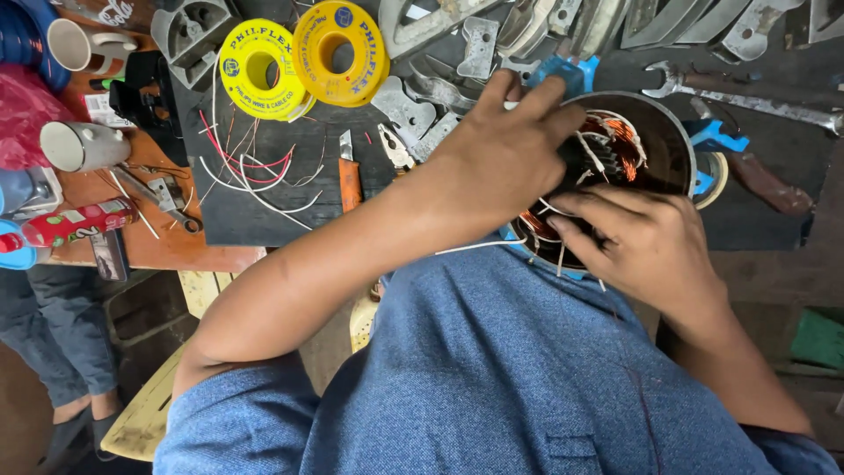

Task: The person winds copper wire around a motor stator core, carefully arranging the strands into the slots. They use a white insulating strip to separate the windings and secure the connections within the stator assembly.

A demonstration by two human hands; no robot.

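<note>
Round motor housing (pixel 668 132) with copper windings (pixel 620 141) and white wire leads sits at the near edge of the dark desk (pixel 264 220), right of centre, tilted toward the person. Left hand (pixel 497 154) lies over its left rim, wrist bent, fingers stretched into the opening and resting on the windings; whether they pinch a lead I cannot tell. Right hand (pixel 646 242) comes in from below right, fingers curled and pressed together at the lower rim, tips on a white lead among the copper. Both forearms cross over a blue-clad lap, which hides the housing's lower part. Around it: blue plastic piece (pixel 567 75) just behind the left hand, two yellow wire spools (pixel 299 57) well left, loose red and white wire offcuts (pixel 251 171) below them, an orange-handled knife (pixel 349 176), pliers (pixel 396 149), grey metal castings (pixel 475 44) along the far edge, a spanner (pixel 747 97) to the right. Two mugs (pixel 79 97) on a brown board far left. Another person's legs are cut off at bottom left.
</note>
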